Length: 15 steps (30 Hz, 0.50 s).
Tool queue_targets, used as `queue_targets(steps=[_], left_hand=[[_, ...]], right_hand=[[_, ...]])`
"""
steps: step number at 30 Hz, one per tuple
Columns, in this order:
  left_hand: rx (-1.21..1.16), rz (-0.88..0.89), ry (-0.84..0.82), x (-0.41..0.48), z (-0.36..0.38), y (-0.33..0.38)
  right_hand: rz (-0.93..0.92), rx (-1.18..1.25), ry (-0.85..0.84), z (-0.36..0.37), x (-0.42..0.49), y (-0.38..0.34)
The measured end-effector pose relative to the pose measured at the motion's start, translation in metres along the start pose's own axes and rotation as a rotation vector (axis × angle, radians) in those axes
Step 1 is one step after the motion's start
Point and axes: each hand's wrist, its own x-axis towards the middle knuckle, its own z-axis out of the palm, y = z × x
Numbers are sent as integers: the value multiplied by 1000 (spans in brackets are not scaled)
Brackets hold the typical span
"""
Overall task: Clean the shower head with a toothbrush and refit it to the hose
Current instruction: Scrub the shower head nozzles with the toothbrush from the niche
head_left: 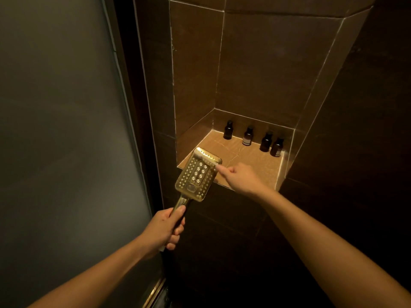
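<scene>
A gold, square shower head (198, 174) with rows of nozzles faces up toward me, in front of a lit wall niche. My left hand (165, 230) grips its handle from below. My right hand (239, 177) holds a pale toothbrush (208, 158) whose head lies across the top edge of the nozzle plate; its fingers are curled round the handle. No hose shows in view.
The tiled niche shelf (251, 165) holds several small dark bottles (248, 136) along its back. A frosted glass panel (62, 130) stands at the left. Dark tiled walls surround the niche, and a metal strip (155, 292) runs along the floor edge.
</scene>
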Motion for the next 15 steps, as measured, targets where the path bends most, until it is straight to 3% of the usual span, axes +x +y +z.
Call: queue_targets(steps=[2, 5, 12, 15], left_hand=[[5, 2, -3, 0, 1, 0], [-2, 15, 6, 1, 1, 3], [-29, 4, 12, -11, -1, -4], [-33, 18, 4, -12, 4, 2]], right_hand=[[-14, 34, 67, -8, 4, -5], [-23, 27, 7, 2, 0, -6], [149, 77, 94, -17, -13, 31], [51, 125, 102, -2, -16, 16]])
